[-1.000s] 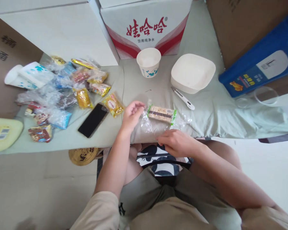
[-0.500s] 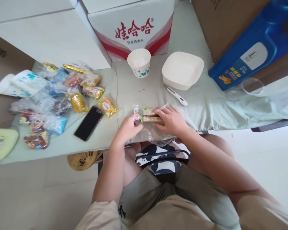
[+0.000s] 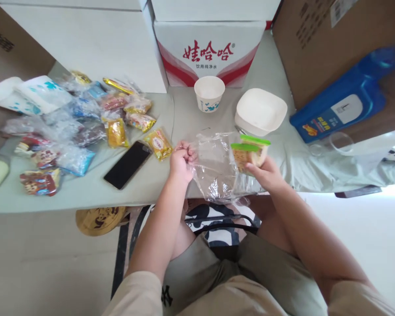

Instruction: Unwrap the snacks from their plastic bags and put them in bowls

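Observation:
My right hand [image 3: 266,173] is closed on two green-edged snack bars [image 3: 249,152] and holds them upright above the table edge. My left hand [image 3: 182,159] is a fist pinching the left edge of a clear plastic bag [image 3: 214,169] that stretches between both hands and hangs over the cloth-covered table [image 3: 191,118]. The bars seem to sit at the bag's right side, partly out of it.
A black phone [image 3: 128,164] lies left of my left hand beside a heap of wrapped snacks [image 3: 85,123]. Behind stand a paper cup [image 3: 209,93], a white square bowl [image 3: 260,112], a printed carton [image 3: 210,48] and a blue jug [image 3: 342,103]. Paper cups [image 3: 26,94] lie far left.
The bars lay flat on the table under both hands; now my right hand has lifted them upright while my left pulls the clear bag away to the left. The camera tilted slightly.

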Action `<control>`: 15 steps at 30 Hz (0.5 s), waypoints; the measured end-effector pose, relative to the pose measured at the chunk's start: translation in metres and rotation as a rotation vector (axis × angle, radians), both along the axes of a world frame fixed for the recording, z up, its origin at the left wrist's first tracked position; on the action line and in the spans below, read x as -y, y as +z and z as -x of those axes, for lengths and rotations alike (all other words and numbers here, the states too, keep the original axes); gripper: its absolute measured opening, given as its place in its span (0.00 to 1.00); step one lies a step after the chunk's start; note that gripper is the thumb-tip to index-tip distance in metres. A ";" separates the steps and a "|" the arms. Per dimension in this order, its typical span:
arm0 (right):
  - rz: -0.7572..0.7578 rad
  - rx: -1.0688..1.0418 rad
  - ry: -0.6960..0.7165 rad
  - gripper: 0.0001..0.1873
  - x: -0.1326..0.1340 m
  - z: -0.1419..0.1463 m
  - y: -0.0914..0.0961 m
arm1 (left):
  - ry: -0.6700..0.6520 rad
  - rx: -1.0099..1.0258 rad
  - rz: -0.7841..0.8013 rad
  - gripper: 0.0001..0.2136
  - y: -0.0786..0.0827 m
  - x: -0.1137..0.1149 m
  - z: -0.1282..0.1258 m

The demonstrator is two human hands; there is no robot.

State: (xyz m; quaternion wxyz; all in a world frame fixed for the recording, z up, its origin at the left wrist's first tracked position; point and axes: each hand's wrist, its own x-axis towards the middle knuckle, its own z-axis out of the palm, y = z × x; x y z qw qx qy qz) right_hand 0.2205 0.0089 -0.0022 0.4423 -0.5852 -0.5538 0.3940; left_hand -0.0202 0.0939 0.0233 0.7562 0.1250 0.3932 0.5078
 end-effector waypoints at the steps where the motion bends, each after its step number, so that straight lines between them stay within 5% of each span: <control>1: -0.019 0.066 -0.105 0.27 -0.003 -0.007 0.008 | 0.026 0.001 0.019 0.16 0.000 -0.002 0.001; 5: -0.174 0.596 -0.502 0.21 -0.049 -0.047 0.048 | 0.025 0.004 0.047 0.16 0.001 -0.004 0.003; 7: -0.169 0.812 -0.465 0.18 -0.084 -0.063 0.065 | 0.012 -0.002 0.034 0.15 0.002 -0.004 0.005; 10: 0.080 1.094 -0.335 0.15 -0.124 -0.070 0.078 | 0.006 -0.017 0.011 0.14 0.003 -0.005 0.007; 15: 0.276 1.363 -0.124 0.26 -0.146 -0.045 0.078 | 0.012 -0.036 -0.022 0.13 0.004 -0.006 0.008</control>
